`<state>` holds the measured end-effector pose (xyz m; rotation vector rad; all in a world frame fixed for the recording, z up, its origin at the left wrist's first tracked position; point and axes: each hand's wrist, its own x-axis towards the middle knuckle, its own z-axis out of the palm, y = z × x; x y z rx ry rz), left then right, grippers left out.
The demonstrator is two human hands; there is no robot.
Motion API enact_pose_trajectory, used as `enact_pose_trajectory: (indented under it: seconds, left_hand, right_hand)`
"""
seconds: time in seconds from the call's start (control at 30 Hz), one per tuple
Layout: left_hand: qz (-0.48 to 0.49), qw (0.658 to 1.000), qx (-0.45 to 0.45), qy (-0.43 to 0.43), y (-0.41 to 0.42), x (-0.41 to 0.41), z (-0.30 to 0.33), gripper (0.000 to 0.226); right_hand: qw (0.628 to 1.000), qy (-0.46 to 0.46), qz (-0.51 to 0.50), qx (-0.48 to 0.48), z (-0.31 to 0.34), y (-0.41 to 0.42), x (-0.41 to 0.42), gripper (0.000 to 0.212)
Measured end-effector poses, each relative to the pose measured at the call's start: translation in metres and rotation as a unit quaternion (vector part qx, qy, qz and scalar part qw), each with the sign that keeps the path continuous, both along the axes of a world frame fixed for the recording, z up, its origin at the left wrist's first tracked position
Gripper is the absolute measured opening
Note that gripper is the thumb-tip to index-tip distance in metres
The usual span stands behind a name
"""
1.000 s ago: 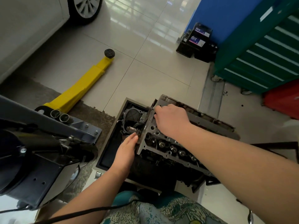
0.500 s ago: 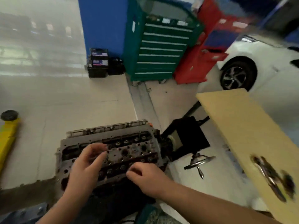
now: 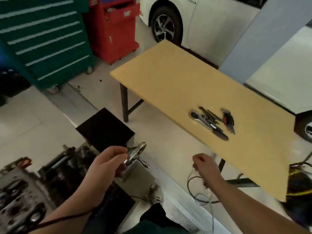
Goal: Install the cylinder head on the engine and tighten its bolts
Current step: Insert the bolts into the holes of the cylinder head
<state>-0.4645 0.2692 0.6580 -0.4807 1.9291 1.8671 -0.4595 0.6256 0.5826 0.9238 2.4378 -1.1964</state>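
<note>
Hands off cylinder head, tools now close, sharp

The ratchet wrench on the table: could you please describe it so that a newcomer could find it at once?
Look at the tan wooden table beside the white car. Near its right end lies a small cluster of hand tools. The shiny silver ratchet wrench lies at the cluster's left edge, with a round head, unlike the dark tools beside it.
</note>
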Motion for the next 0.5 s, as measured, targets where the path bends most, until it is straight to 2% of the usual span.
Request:
enact_pose_trajectory:
  seconds: [0.07,0.2,0.3,0.43,0.5]
  left_hand:
    - [-0.009,0.999,0.009,-0.038,0.055,-0.031,-0.005,0.017]
    - [-0.039,0.991,0.009,-0.125,0.159,-0.092,-0.025,0.013]
    - [-0.068,0.981,-0.018,-0.183,0.229,-0.132,-0.038,0.012]
    - [-0.109,0.968,-0.039,-0.224,0.290,-0.167,-0.051,0.014]
    - [-0.120,0.963,-0.059,-0.233,0.308,-0.181,-0.059,0.015]
  right_hand:
    - [0.998,0.010,0.011,0.067,-0.009,0.055,-0.033,0.015]
    - [0.982,0.049,0.071,0.167,-0.022,0.150,-0.123,0.026]
    - [0.963,0.034,0.144,0.225,-0.034,0.201,-0.189,0.033]
    - [0.912,-0.049,0.312,0.262,-0.054,0.239,-0.249,0.074]
    - [0.890,-0.092,0.362,0.261,-0.065,0.253,-0.265,0.091]
